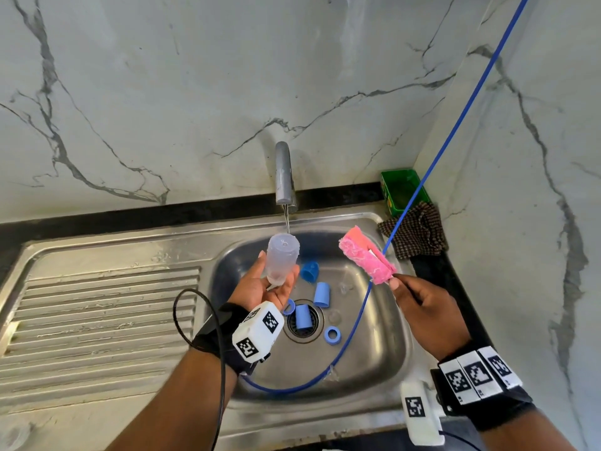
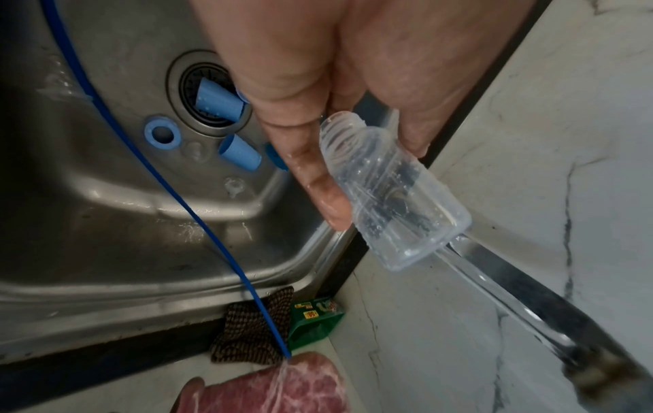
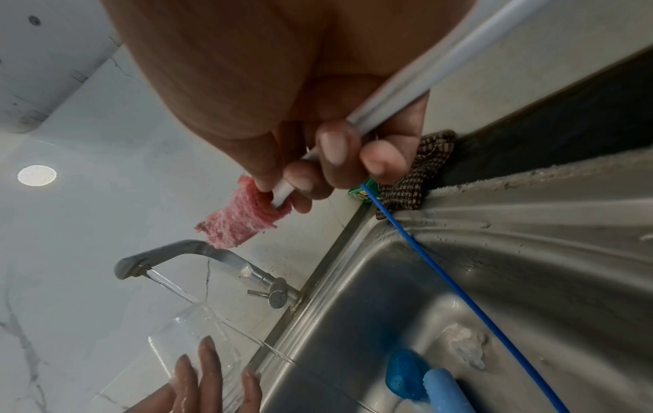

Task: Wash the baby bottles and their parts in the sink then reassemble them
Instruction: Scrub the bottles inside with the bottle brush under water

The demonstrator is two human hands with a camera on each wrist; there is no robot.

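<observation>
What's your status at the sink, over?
Left hand holds bottle base-up under the tap stream. Right hand grips brush, clear of bottle. Blue caps and rings loose in sink; blue hose crosses basin.

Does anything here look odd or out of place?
Yes: one blue cap lies right on the sink drain, where it could block draining. A blue cable also trails through the wet basin. Nothing looks damaged.

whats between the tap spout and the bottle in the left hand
Only a thin stream of water, running from the tap spout onto the upturned base of the clear bottle gripped by the left hand. The head view shows it.
</observation>
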